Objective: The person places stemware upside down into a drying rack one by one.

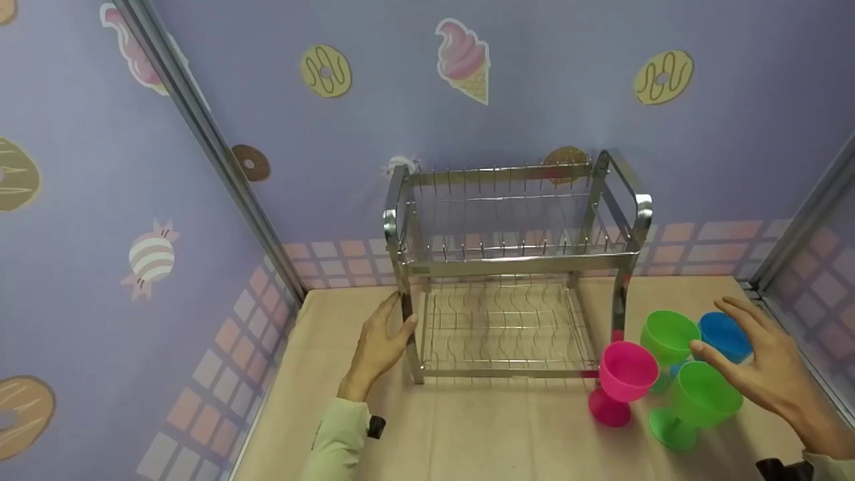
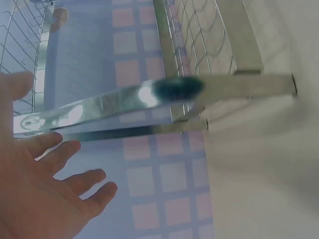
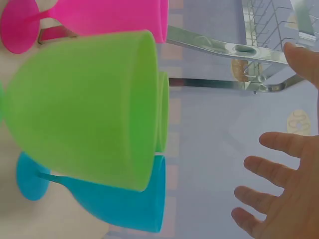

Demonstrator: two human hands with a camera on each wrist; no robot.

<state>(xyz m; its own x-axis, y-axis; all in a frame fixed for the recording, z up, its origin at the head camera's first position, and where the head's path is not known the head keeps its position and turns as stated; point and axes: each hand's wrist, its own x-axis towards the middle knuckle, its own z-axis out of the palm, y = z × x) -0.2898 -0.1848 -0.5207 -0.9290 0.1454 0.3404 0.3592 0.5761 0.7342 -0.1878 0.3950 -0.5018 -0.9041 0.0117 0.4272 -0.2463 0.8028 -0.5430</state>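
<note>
A two-tier metal dish rack stands against the back wall. My left hand is beside its left front post, fingers extended and spread; whether it touches the post I cannot tell. In the left wrist view, those fingers lie close to the shiny post. Right of the rack stand plastic goblets: a pink one, a front green one, a rear green one and a blue one. Over the green and blue goblets hovers my right hand, holding nothing, its fingers apart.
The goblets stand upright on a pale tabletop, close together by the rack's right front post. Printed walls enclose the back and sides, with a metal corner strip at left.
</note>
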